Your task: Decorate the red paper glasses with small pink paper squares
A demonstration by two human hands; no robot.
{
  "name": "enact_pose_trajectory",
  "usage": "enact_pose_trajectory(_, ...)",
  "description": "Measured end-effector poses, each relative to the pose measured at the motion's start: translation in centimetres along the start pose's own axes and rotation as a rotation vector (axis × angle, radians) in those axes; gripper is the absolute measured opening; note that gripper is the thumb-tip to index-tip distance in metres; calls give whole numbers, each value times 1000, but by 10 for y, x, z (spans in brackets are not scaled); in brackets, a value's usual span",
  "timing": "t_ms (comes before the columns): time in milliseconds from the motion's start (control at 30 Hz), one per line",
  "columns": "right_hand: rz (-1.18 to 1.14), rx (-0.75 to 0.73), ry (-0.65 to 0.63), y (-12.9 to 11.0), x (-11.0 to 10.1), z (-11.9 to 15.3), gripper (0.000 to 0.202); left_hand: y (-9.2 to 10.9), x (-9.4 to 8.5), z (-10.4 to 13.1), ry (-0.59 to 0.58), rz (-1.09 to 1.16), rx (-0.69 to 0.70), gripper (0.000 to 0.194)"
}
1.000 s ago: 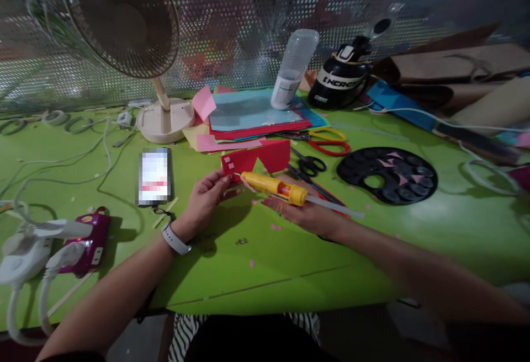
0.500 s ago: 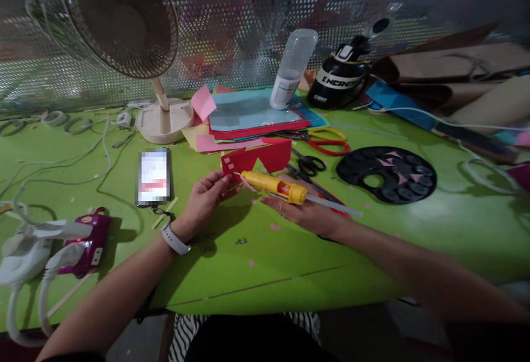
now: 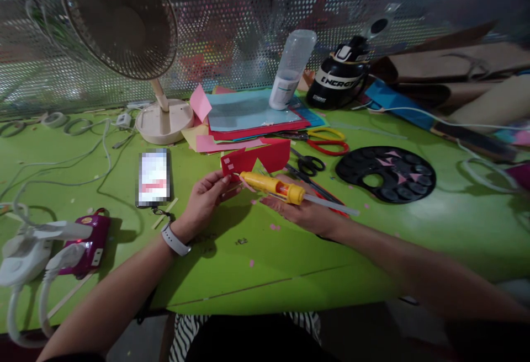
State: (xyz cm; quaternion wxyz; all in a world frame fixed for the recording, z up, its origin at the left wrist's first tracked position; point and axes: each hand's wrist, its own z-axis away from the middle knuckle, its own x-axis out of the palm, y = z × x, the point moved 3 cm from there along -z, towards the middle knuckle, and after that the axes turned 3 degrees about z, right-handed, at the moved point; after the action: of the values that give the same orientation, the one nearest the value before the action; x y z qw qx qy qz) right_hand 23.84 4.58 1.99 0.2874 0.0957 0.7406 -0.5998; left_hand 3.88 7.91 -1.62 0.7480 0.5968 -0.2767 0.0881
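My left hand [image 3: 210,195] pinches the lower left corner of a piece of red paper [image 3: 271,158] that bears small pink squares. In my right hand [image 3: 290,207] is a yellow hot glue gun [image 3: 271,186], a clear glue stick [image 3: 331,205] poking out of its rear. The nozzle points left and meets the paper's edge near my left fingertips; whether it touches is too small to tell. A narrow pink strip hangs just below the nozzle. Part of my right hand's grip is hidden behind the glue gun.
Black scissors [image 3: 310,165] and scissors with red and yellow handles [image 3: 327,140] lie beyond my right hand. A black palette [image 3: 387,174] holds pink paper bits. A phone [image 3: 154,179], a purple power strip [image 3: 86,246], a fan [image 3: 164,122] and cables stand left. Bottles stand behind.
Almost nothing differs. The glue gun's rear and the glue stick have shifted very slightly left; both hands keep their hold.
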Motion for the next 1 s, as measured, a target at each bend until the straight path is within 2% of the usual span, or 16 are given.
enact_pose_trajectory(300, -1, -17, 20, -5, -2, 0, 25, 3, 3, 1, -7, 17, -4, 26)
enact_pose_trajectory(633, 0, 0, -8, 1, 1, 0, 26, 3, 5, 1, -18, -9, -4, 35)
enact_pose_trajectory(833, -17, -2, 46, 3, -1, 1, 25, 3, 4, 1, 8, -6, 4, 35)
enact_pose_trajectory(1000, -47, 1, -4, 4, 4, 2, 27, 3, 5, 1, 1, 3, 13, 36)
